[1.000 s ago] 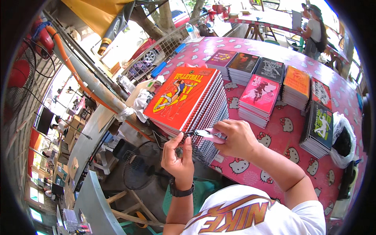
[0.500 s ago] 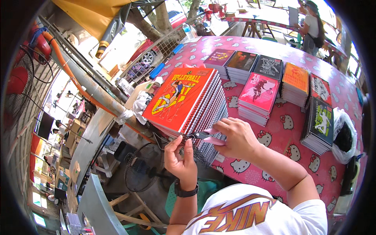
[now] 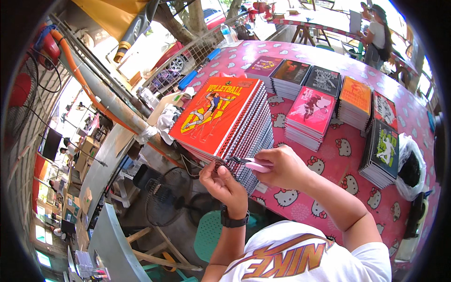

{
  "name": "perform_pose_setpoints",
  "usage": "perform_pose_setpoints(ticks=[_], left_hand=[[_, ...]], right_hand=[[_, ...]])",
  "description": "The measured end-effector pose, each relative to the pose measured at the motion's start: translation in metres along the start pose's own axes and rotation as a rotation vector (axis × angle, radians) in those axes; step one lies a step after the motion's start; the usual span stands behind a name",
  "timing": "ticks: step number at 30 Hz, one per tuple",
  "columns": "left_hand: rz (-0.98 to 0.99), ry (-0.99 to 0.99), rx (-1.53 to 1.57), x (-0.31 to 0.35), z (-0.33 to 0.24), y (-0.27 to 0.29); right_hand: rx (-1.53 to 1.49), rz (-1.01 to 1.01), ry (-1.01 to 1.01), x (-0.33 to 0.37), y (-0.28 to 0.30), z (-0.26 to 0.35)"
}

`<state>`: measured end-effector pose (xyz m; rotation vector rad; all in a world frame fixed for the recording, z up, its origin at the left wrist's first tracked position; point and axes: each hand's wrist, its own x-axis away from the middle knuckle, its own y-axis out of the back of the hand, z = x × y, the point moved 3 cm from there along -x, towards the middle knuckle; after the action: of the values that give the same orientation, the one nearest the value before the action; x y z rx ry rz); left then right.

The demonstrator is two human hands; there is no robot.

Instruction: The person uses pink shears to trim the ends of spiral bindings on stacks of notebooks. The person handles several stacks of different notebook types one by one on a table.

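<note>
A tall stack of spiral-bound notebooks (image 3: 213, 117), its top cover red with a volleyball player, stands at the near left edge of the table. My right hand (image 3: 285, 167) is closed round pink-handled pliers (image 3: 257, 164). Their dark jaws point left, at the near end of the top notebook's wire spiral. Just below that corner, my left hand (image 3: 225, 185) has its thumb and fingers curled together at the spiral's end. What the left fingertips pinch is too small to make out.
Several smaller stacks of notebooks, one with a pink cover (image 3: 310, 108), stand on the pink patterned table (image 3: 291, 199). A clear plastic bag (image 3: 413, 164) lies at the right. Below the table's left edge are a fan (image 3: 169, 197) and a green stool (image 3: 209, 235). A person (image 3: 376, 35) stands far right.
The plier handles have come together from spread. My left hand has moved slightly right, its fingers still by the spiral's end.
</note>
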<state>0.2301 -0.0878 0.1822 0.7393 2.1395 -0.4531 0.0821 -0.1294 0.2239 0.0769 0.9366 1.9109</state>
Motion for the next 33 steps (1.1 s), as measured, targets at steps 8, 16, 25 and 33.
perform_pose_setpoints(ticks=[8, 16, 25, 33], left_hand=[[-0.005, -0.026, -0.160, -0.006, -0.005, -0.004], [-0.030, 0.010, -0.146, -0.008, -0.001, -0.007], [-0.065, -0.068, -0.208, -0.008, -0.003, -0.006], [-0.068, 0.024, -0.156, -0.005, 0.006, -0.004]], right_hand=[[0.309, -0.295, 0.192, 0.005, 0.001, 0.001], [0.248, -0.191, 0.158, 0.004, -0.004, -0.003], [0.200, -0.210, 0.156, 0.007, -0.001, -0.004], [0.335, -0.235, 0.167, 0.010, -0.003, -0.001]])
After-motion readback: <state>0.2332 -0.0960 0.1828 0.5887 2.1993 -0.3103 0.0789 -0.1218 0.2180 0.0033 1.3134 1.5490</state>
